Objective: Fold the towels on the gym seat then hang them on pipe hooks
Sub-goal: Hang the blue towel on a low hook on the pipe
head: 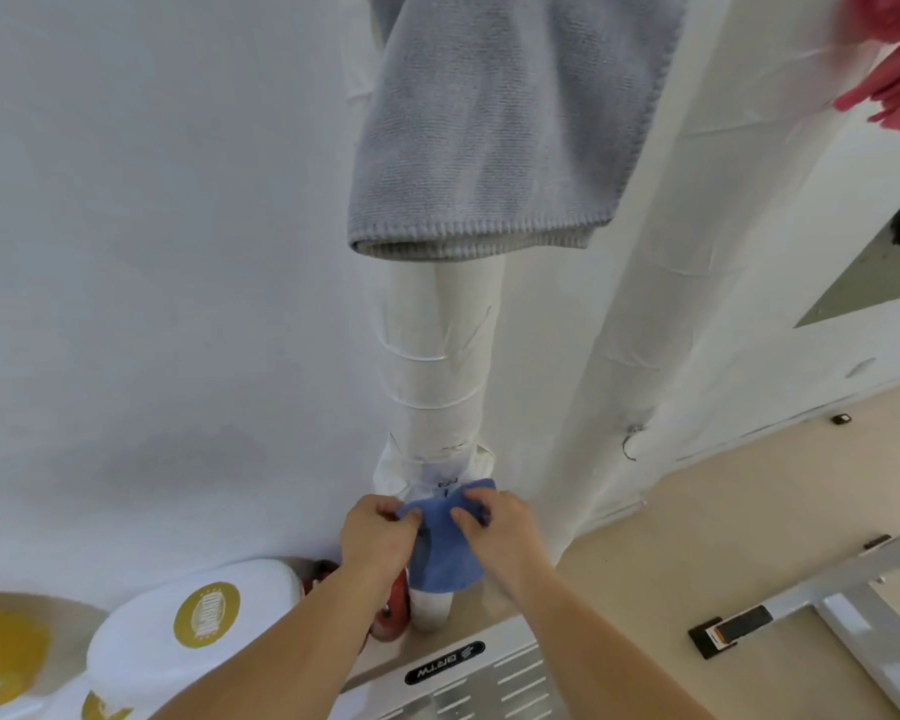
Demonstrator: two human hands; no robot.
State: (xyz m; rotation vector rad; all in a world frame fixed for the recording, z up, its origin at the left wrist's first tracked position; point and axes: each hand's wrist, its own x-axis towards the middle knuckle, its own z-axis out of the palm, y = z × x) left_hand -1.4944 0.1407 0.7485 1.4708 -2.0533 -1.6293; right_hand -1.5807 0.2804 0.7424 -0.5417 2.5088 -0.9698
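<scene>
The left hand (380,537) and right hand (500,532) each pinch the top edge of the blue towel (445,558), held low against the pipe (437,381) at what looks like a small hook (445,483). If the cloth is only half-caught, it could slip to the beige floor (723,511) on release. A grey towel (489,122) hangs higher up, against a white wall (152,252).
</scene>
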